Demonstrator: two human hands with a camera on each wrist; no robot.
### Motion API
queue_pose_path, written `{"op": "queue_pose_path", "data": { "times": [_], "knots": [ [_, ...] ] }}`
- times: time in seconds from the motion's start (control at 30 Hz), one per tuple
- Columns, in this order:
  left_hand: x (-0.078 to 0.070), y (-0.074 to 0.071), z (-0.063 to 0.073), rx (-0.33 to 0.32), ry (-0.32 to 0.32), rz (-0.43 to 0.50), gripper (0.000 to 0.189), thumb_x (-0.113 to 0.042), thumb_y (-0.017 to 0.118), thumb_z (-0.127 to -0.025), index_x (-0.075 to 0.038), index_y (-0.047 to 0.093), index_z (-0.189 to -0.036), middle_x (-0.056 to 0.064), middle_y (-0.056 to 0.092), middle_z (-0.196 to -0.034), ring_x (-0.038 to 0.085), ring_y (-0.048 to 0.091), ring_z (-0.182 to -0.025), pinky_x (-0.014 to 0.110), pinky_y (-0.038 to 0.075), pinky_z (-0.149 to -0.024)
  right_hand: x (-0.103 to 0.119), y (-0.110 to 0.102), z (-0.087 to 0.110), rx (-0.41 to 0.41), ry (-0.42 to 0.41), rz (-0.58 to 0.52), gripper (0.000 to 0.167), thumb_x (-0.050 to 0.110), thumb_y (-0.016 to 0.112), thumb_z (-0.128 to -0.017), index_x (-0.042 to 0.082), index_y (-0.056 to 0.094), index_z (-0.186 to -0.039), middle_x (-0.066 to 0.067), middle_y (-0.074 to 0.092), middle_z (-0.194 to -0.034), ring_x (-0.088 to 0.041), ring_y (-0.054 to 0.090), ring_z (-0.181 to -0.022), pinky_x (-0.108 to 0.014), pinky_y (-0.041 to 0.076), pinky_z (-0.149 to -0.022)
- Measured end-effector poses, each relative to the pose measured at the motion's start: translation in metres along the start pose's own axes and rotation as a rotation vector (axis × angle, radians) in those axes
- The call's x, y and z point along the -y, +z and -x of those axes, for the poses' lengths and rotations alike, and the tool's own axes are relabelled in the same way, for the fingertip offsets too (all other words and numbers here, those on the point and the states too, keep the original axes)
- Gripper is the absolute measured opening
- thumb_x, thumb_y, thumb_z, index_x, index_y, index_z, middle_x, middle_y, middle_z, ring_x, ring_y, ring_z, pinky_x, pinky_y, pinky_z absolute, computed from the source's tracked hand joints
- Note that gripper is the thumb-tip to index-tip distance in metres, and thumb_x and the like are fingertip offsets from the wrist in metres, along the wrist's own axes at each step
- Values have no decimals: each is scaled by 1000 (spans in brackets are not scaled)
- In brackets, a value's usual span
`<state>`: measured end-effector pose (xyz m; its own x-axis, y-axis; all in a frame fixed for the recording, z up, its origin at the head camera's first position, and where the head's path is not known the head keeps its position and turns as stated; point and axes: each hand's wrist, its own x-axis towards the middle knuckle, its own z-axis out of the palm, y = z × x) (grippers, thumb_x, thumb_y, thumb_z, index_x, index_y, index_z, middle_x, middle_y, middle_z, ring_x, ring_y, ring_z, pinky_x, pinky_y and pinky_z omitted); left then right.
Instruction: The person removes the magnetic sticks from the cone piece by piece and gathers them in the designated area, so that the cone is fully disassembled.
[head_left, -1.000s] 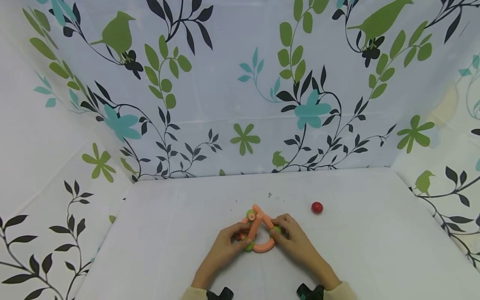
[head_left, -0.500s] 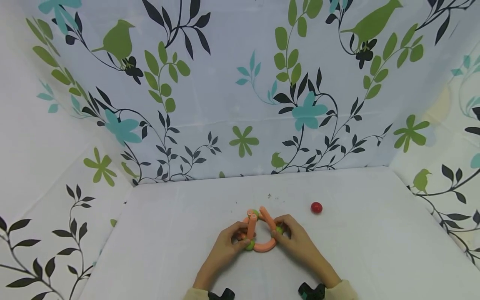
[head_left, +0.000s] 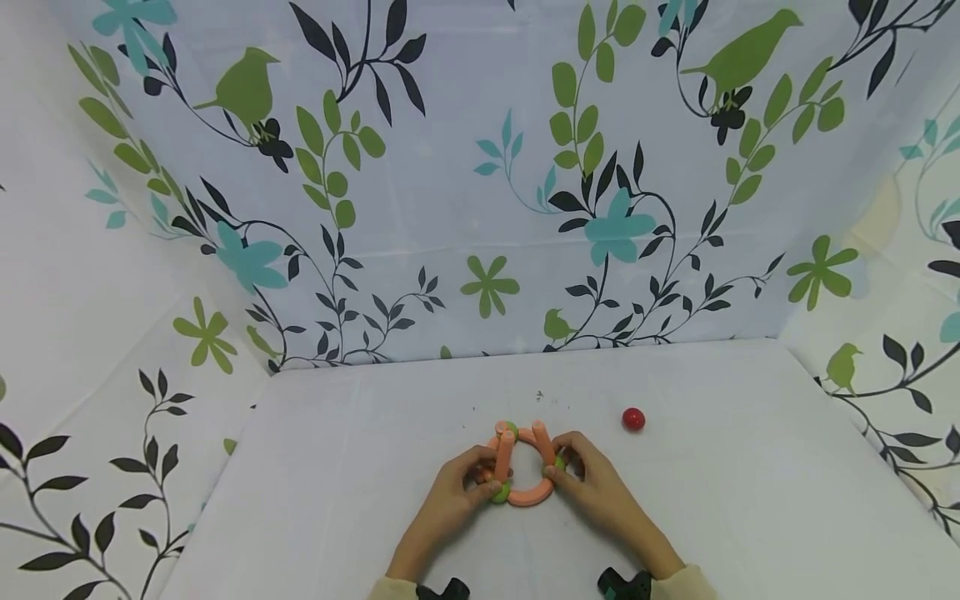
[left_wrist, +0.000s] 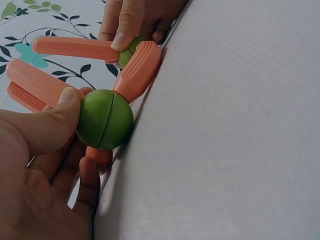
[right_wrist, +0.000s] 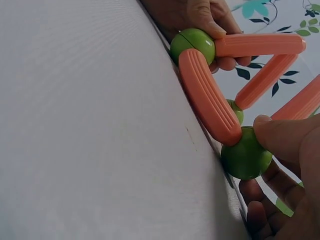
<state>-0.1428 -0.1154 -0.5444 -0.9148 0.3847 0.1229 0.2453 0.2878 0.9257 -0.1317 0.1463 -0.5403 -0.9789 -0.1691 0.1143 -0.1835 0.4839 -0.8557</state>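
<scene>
A building toy of curved orange rods (head_left: 530,497) and green balls lies as a ring on the white table, with straight orange rods rising from it. My left hand (head_left: 457,487) pinches the toy's left side, its thumb at the foot of a straight rod (left_wrist: 42,80) beside a green ball (left_wrist: 104,120). My right hand (head_left: 588,475) pinches the right side, thumb and fingers at another green ball (right_wrist: 246,154) and its straight rod (head_left: 543,442). A third green ball (head_left: 512,429) joins the ring at the back. An orange end (left_wrist: 99,158) shows below the left ball, partly hidden by fingers.
A red ball (head_left: 633,419) lies on the white table (head_left: 337,467) to the right, beyond my right hand. Patterned cloth (head_left: 420,192) with leaves and birds hangs behind the table and along its sides.
The right straight rod, which leaned left across the left one, has swung rightward and stands nearly upright. The left rod has also straightened, so their tops are apart. Both hands keep their grip.
</scene>
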Motion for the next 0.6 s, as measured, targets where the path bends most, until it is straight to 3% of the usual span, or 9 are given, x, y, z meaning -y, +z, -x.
{"op": "queue_pose_path", "data": {
  "times": [0.2, 0.33, 0.6],
  "knots": [
    [1, -1, 0, -4, 11, -20, 31, -5, 76, -90, -12, 69, -120, 5, 73, -107, 6, 58, -90, 23, 50, -86, 2, 0, -1, 15, -46, 24, 31, 20, 75, -96, 27, 64, -125, 8, 59, -105, -14, 53, -92, -22, 45, -77],
    [-1, -1, 1, 1, -17, -22, 32, -5, 75, -91, -14, 69, -121, 3, 72, -108, 7, 58, -91, 23, 49, -87, 1, 0, 0, 13, -58, 30, 26, 18, 74, -97, 29, 67, -119, 9, 59, -110, -13, 53, -94, -22, 45, -78],
    [-4, -2, 1, 13, -31, -15, 32, -6, 74, -92, -12, 68, -124, 2, 72, -111, 7, 58, -91, 23, 49, -87, -2, 1, 0, -60, -107, 51, 29, 15, 80, -90, 30, 64, -108, 10, 59, -97, -12, 54, -84, -22, 47, -73]
  ]
}}
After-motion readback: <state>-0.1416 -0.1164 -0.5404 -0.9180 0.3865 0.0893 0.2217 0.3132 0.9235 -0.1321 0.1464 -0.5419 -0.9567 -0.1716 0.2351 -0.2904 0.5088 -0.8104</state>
